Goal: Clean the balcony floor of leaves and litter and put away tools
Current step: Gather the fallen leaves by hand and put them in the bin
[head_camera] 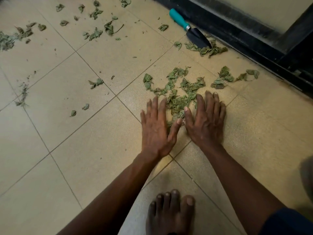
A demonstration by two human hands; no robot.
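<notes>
Dry green leaves lie scattered over the beige floor tiles. The thickest leaf pile sits at centre right. My left hand and my right hand rest flat on the floor, palms down, fingers spread, one on each side of the pile's near end. Both hands hold nothing. A hand trowel with a teal handle and black blade lies by the dark door frame, its tip in a small leaf clump.
A black door sill and frame runs along the right. More loose leaves spread across the far tiles, with another leaf clump at the left edge. My bare foot stands at the bottom centre.
</notes>
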